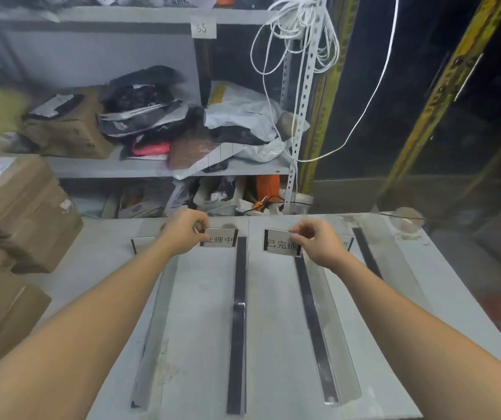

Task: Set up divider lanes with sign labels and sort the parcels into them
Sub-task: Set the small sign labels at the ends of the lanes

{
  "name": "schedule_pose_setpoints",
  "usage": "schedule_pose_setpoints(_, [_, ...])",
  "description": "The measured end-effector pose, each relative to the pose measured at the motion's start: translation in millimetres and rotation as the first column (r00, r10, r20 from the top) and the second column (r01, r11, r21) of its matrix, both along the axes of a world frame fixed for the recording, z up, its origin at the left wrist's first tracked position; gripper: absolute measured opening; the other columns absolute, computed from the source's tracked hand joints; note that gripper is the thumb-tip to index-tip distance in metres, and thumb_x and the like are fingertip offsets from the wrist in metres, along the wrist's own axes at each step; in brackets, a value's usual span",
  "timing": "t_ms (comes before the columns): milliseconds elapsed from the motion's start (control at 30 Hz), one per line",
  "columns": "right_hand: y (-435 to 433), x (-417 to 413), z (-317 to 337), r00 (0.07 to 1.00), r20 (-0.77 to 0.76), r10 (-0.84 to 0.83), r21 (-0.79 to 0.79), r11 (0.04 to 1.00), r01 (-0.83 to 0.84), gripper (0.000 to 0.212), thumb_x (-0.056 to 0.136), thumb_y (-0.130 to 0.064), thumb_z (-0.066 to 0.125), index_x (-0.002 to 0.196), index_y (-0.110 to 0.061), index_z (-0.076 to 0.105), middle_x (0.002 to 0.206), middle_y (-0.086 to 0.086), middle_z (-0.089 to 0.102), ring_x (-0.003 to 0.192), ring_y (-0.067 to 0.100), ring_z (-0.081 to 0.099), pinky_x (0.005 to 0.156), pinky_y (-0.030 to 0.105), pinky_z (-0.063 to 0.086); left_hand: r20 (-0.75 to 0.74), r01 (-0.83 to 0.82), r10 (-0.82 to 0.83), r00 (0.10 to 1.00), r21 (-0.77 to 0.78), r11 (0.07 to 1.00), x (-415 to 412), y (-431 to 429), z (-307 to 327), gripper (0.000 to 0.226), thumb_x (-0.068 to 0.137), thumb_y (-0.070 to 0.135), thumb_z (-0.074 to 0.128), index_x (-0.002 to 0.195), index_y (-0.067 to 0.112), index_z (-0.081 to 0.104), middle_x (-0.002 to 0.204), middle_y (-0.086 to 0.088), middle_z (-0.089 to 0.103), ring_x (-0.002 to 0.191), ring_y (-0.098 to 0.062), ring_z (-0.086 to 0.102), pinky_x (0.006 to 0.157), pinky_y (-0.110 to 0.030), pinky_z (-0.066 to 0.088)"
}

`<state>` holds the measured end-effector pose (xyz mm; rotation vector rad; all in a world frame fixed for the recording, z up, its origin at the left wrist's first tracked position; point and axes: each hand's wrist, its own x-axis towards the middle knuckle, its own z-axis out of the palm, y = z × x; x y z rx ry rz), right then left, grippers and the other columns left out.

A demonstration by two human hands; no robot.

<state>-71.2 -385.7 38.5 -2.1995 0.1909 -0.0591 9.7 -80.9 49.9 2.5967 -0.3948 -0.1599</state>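
Left sign [222, 239]: held upright at the table's far end, between the first and second dividers counted from the left; 处理中 is printed on it (the first character is partly covered by a thumb).
Left hand [184, 234]: the left sign is pinched at its left edge between thumb and curled fingers.
Right sign [279, 244]: held upright, slightly tilted, at the far end between the second and third dividers; 已完成 is read.
Right hand [319, 244]: the right sign is pinched at its upper right corner by thumb and fingertips.
Dividers [237, 328]: four long strips are laid on the table, running away from the viewer and set well apart.
Outer signs: one is seen at far left [141, 245], another is half hidden behind the right hand [346, 242]; the text cannot be read.
Table [200, 313]: grey, scuffed.
Boxes [21, 213]: cardboard, stacked just left of the table.
Shelf [121, 168]: stands behind the table and is loaded with bags [152, 125].
Cord [300, 40]: white, looped over the shelf upright.
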Motion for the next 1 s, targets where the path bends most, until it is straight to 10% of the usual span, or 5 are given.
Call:
schedule_pose_setpoints(400, [2.9, 89.6, -78.1, 0.988, -0.122, -0.089, -0.033, 0.996, 0.086, 0.007, 0.087, -0.002, 0.071, 0.082, -0.006, 0.069, 0.077, 0.005, 0.066, 0.067, 0.013, 0.056, 0.057, 0.009, 0.044, -0.187, 0.035, -0.008, 0.982, 0.142, 0.989, 112.2, -11.7, -81.2, 0.019, 0.079, 0.010, 0.082, 0.085, 0.013, 0.064, 0.086, -0.006, 0.064, 0.082, -0.025, 0.064, 0.071, -0.034, 0.052])
schedule_pose_setpoints(600, [3.0, 122.3, -123.5, 0.974, -0.208, -0.092, 0.010, 0.995, 0.096, 0.016, 0.088, -0.003, 0.070, 0.079, -0.016, 0.066, 0.076, 0.000, 0.068, 0.072, 0.019, 0.061, 0.067, 0.023, 0.050, -0.246, 0.035, 0.016, 0.969, 0.202, 0.979, 135.0, -17.4, -115.0, 0.016, 0.077, 0.013, 0.084, 0.086, 0.013, 0.070, 0.075, 0.003, 0.058, 0.072, -0.017, 0.057, 0.052, -0.022, 0.035])
schedule_pose_setpoints(1000, [-5.8, 151.2, -155.3, 0.917, -0.331, -0.222, -0.089, 0.975, 0.204, 0.007, 0.089, -0.008, 0.071, 0.096, -0.007, 0.072, 0.094, 0.009, 0.069, 0.083, 0.019, 0.059, 0.072, 0.021, 0.041, -0.329, -0.065, 0.131, 0.935, 0.205, 0.977, 160.2, -24.8, -145.6, 0.021, 0.077, 0.009, 0.082, 0.069, 0.018, 0.064, 0.070, 0.002, 0.059, 0.070, -0.020, 0.059, 0.064, -0.026, 0.047])
